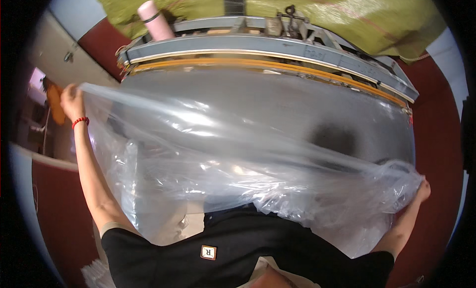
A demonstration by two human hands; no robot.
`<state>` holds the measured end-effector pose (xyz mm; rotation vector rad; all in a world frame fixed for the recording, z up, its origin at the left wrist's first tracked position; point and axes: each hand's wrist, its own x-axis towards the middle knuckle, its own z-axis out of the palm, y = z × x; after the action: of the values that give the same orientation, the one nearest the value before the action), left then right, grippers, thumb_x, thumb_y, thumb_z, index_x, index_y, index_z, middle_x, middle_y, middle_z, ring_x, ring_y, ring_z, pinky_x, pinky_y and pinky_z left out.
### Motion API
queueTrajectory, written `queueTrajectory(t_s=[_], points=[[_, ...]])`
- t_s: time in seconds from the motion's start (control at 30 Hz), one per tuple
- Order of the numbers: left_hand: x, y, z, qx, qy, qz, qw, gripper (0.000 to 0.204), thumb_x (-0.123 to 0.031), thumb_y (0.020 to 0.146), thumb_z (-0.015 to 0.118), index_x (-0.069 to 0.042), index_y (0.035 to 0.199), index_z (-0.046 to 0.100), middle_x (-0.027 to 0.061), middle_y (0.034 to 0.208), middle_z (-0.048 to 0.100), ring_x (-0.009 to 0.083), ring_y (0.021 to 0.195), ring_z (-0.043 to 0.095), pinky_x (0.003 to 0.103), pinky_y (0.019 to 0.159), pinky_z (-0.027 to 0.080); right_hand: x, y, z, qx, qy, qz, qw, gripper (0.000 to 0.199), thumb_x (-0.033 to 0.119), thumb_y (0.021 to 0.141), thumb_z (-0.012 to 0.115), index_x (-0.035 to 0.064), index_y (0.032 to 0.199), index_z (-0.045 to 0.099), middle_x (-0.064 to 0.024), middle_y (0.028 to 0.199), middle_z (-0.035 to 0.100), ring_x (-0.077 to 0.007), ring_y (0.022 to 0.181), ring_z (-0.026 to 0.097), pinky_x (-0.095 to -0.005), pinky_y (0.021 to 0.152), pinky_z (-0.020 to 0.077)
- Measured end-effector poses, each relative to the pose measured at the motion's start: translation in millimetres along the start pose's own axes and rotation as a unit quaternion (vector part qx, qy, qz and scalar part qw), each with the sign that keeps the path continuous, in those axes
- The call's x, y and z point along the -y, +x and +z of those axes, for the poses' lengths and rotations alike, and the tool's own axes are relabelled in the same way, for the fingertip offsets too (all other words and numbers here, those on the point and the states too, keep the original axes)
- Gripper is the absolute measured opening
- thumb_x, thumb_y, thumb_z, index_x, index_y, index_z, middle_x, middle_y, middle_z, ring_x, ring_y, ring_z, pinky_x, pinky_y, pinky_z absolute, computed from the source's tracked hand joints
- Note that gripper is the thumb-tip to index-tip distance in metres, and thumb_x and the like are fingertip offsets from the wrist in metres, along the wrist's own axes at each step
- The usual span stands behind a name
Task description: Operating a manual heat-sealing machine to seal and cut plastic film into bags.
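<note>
Over the grey worktop (277,104), left hand (72,100) and right hand (423,190) each grip the clear plastic sheet (223,154), a pink bottle (154,21) standing behind.

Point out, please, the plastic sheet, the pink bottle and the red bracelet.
plastic sheet (238,154): head view, on its stretched middle span above the table.
pink bottle (154,20): head view, on its body just below the dark band.
red bracelet (80,121): head view, on the beads at the left wrist.

Taut plastic sheet (238,154) across grey worktop (277,99)

Left hand (71,100), right hand (423,190), gripping stretched clear plastic sheet (238,159), grey machine table (277,102)
</note>
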<state>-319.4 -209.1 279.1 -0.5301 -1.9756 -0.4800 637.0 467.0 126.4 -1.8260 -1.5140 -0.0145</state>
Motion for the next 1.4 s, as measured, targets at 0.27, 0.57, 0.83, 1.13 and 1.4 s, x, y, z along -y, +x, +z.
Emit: queueTrajectory(t_s=[0.27, 0.57, 0.83, 1.13, 1.4], points=[[-35.9, -119.7, 138.8, 0.437, -0.101, -0.138, 0.883, 0.055, -0.037, 0.081, 0.050, -0.001, 0.122, 0.039, 0.0148, 0.125, 0.040, 0.0240, 0.117, 0.036, 0.033, 0.097, 0.026, 111.5, -14.8, 73.4, 0.050, 0.156, 0.072, 0.984, 0.022, 0.022, 0.066, 0.069, 0.0009, 0.067, 0.061, -0.0023, 0.064, 0.058, -0.0117, 0.061, 0.050, -0.0261, 0.060, 0.0418], [59.2, -121.4, 164.1, 0.446, 0.101, -0.139, 0.878, 0.060, -0.058, 0.079, 0.031, -0.019, 0.124, 0.039, 0.0168, 0.127, 0.036, 0.0285, 0.120, 0.031, 0.038, 0.098, 0.023, 160.9, -34.3, 92.2, -0.014, -0.256, 0.118, 0.959, 0.026, 0.031, 0.076, 0.052, 0.0107, 0.089, 0.061, -0.0134, 0.092, 0.060, -0.0303, 0.087, 0.058, -0.0412, 0.071, 0.0468], [-236.8, -120.8, 78.7, 0.383, -0.501, -0.218, 0.745, 0.022, -0.024, 0.082, 0.053, -0.004, 0.090, 0.056, 0.0057, 0.083, 0.058, 0.0109, 0.070, 0.053, 0.023, 0.062, 0.040, 162.6, -35.2, 91.0, -0.016, -0.241, 0.076, 0.967, 0.025, 0.027, 0.078, 0.051, 0.0058, 0.089, 0.056, -0.0157, 0.089, 0.060, -0.0308, 0.084, 0.058, -0.0401, 0.070, 0.0464], [-532.0, -236.3, -87.1, 0.662, -0.620, 0.069, 0.415, 0.040, -0.008, 0.079, 0.055, 0.000, 0.116, 0.042, 0.0091, 0.112, 0.048, 0.0140, 0.086, 0.053, 0.027, 0.079, 0.044, 160.6, -34.2, 88.0, 0.004, -0.203, 0.106, 0.973, 0.028, 0.029, 0.080, 0.048, 0.0050, 0.092, 0.055, -0.0157, 0.091, 0.060, -0.0310, 0.086, 0.058, -0.0405, 0.072, 0.0458], [-452.6, -224.1, -87.3, 0.838, -0.518, 0.117, 0.125, 0.026, -0.003, 0.072, 0.053, -0.002, 0.098, 0.053, 0.0050, 0.090, 0.056, 0.0126, 0.078, 0.053, 0.026, 0.068, 0.046, 160.4, -37.7, 84.4, -0.010, -0.215, 0.079, 0.973, 0.024, 0.024, 0.079, 0.049, 0.0050, 0.090, 0.056, -0.0147, 0.086, 0.061, -0.0296, 0.082, 0.059, -0.0394, 0.069, 0.0475]])
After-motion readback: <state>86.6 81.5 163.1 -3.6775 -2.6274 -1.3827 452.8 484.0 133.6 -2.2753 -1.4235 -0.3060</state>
